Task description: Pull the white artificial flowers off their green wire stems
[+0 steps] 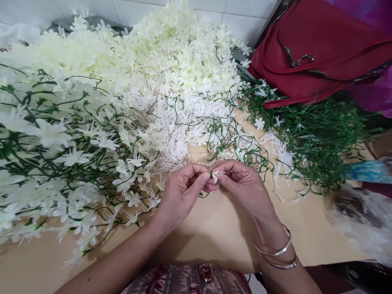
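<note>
Just above the tabletop, my two hands meet at a small white artificial flower (215, 176). My left hand (183, 190) is closed in a pinch at the green stem end of it. The thumb and forefinger of my right hand (245, 185) pinch the white petals, with thin white stamens poking out between the fingers. A bit of green stem curls below the fingertips. Directly beyond my hands lie loose green stems (228, 136) and a heap of thin white stamens (171, 139).
White flowers on green stems (104, 141) spread over the left side. A tall pile of cream blossoms (171, 53) stands against the tiled wall (208, 6). To the right are bundled green stems (318, 134), a red bag (315, 36) and a clear plastic bag (361, 220).
</note>
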`<state>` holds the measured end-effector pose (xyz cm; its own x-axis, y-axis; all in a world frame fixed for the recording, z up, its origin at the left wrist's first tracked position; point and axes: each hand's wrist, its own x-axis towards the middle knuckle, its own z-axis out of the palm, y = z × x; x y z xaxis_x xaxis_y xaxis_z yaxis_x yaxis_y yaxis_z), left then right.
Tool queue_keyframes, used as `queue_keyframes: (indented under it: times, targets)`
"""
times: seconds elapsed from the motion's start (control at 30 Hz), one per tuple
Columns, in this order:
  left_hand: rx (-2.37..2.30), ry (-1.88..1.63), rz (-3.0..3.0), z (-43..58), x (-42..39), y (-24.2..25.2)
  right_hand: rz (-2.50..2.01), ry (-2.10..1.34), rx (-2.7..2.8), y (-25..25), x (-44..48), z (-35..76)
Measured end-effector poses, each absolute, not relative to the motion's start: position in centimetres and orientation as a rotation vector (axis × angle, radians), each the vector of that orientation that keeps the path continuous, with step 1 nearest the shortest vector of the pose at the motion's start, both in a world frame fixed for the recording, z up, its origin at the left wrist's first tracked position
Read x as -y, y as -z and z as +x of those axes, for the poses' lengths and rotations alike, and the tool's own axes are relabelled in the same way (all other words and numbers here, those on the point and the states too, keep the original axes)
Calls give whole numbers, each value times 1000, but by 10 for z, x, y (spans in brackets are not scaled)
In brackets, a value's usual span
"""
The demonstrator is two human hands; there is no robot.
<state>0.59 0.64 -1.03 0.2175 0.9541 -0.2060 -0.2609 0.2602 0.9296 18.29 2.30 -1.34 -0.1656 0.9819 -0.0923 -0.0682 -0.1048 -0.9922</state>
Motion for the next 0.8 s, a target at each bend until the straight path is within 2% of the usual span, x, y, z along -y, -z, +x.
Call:
queue_keyframes:
  times: [0.53, 0.8]
  targets:
    - [-932, -1037, 930, 7, -10, 2, -1139, -1402, 1218, 15, -25, 179]
    - [-1012, -1442, 1082, -22, -8, -52, -1026, -1070, 1211, 9, -21, 182]
